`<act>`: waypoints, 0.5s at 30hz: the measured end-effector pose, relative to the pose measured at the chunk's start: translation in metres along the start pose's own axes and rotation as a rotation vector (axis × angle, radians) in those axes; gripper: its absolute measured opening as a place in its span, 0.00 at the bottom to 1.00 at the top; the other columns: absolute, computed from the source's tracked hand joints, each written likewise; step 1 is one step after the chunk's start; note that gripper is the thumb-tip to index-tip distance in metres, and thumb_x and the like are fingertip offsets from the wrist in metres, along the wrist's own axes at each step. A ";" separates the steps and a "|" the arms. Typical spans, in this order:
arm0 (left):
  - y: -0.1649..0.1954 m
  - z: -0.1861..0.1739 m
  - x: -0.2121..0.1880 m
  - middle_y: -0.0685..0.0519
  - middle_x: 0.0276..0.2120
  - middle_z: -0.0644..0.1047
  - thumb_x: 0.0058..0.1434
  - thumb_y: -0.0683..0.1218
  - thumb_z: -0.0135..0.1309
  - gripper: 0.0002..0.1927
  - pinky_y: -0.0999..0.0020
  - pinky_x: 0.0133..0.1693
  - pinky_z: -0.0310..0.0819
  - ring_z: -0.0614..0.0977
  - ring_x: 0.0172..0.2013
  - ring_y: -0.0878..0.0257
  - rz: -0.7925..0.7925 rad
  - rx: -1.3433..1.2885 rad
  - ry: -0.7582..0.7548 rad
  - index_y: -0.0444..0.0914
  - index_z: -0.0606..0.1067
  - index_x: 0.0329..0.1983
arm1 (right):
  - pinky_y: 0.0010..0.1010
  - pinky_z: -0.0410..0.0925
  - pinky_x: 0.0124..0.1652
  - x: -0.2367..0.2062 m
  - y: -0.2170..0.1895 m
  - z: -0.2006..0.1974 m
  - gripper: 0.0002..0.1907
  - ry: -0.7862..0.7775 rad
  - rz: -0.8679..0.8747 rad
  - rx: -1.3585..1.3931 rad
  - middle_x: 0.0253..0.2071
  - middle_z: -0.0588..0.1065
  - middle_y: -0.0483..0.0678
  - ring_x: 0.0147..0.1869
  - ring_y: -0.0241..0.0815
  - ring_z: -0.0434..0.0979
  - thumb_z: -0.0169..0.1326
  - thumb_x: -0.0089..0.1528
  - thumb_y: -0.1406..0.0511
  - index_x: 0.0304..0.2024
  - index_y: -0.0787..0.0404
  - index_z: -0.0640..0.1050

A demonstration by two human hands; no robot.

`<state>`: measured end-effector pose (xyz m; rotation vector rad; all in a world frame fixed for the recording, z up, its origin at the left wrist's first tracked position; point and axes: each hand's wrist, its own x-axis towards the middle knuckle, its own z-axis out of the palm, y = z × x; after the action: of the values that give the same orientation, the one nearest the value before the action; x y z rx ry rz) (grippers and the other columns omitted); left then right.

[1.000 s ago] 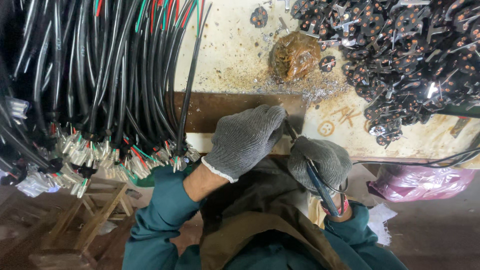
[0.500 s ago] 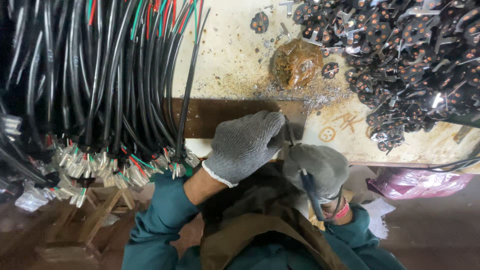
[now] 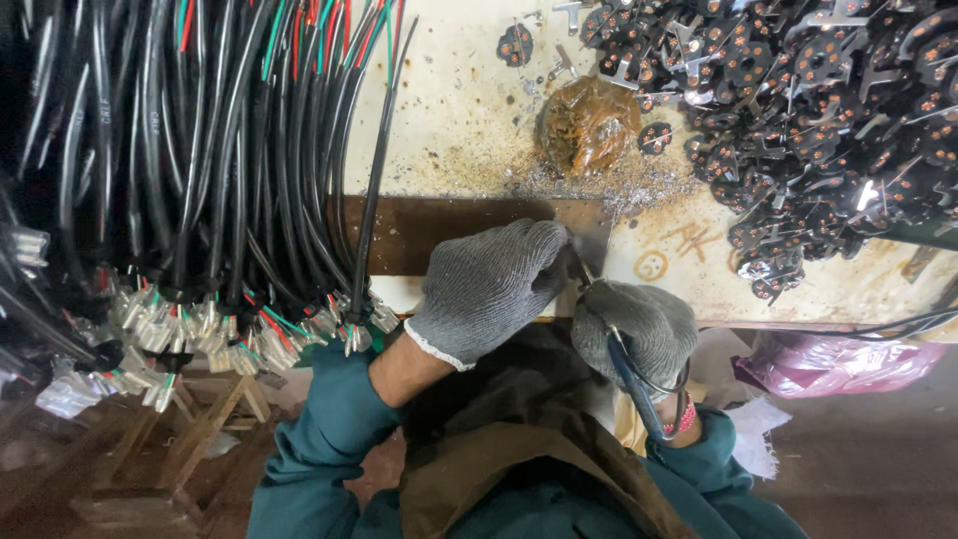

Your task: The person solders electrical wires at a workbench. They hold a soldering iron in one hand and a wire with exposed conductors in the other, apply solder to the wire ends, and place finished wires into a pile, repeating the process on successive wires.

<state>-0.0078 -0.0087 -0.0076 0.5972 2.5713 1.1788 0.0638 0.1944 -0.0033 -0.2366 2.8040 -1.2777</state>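
Note:
Both my hands wear grey knit gloves and meet at the near edge of a stained workbench (image 3: pixel 469 110). My left hand (image 3: pixel 489 289) is closed, its fingertips pinching something small that the glove hides. My right hand (image 3: pixel 639 329) grips a thin tool (image 3: pixel 627 374) with a dark blue handle, its metal tip pointing up at my left fingertips. A bundle of black cables (image 3: pixel 200 150) with red, green and white cores and metal terminals (image 3: pixel 249 334) hangs over the bench edge left of my left hand.
A heap of small black round parts with metal tabs (image 3: pixel 798 110) covers the bench's right side. A brown lump (image 3: pixel 589 125) sits amid metal filings. A dark strip (image 3: pixel 439 230) runs along the edge. A pink bag (image 3: pixel 828 359) and a wooden stool (image 3: pixel 190 439) lie below.
Both hands stay together at the bench edge. The view has shifted slightly; the hands have barely moved.

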 end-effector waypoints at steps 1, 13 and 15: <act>0.000 0.000 0.000 0.49 0.37 0.79 0.61 0.48 0.60 0.12 0.53 0.35 0.76 0.83 0.36 0.50 0.005 -0.002 -0.004 0.42 0.76 0.46 | 0.38 0.72 0.37 0.001 0.000 0.000 0.16 0.043 -0.045 0.060 0.32 0.78 0.54 0.35 0.54 0.81 0.66 0.53 0.70 0.41 0.59 0.76; 0.000 0.003 0.000 0.49 0.36 0.80 0.60 0.48 0.63 0.11 0.54 0.37 0.77 0.83 0.36 0.50 0.006 0.013 0.044 0.42 0.76 0.43 | 0.38 0.72 0.38 0.002 -0.004 -0.002 0.08 0.039 0.048 0.012 0.32 0.77 0.52 0.36 0.54 0.80 0.63 0.55 0.68 0.36 0.61 0.80; -0.001 0.003 -0.001 0.47 0.39 0.80 0.58 0.49 0.62 0.15 0.55 0.37 0.77 0.83 0.37 0.50 0.058 0.006 0.104 0.40 0.76 0.46 | 0.38 0.70 0.36 0.007 -0.006 -0.005 0.09 -0.022 0.020 0.069 0.31 0.77 0.51 0.34 0.53 0.79 0.63 0.54 0.65 0.35 0.62 0.79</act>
<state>-0.0061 -0.0078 -0.0107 0.6320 2.6613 1.2535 0.0570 0.1930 0.0042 -0.2171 2.7308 -1.3562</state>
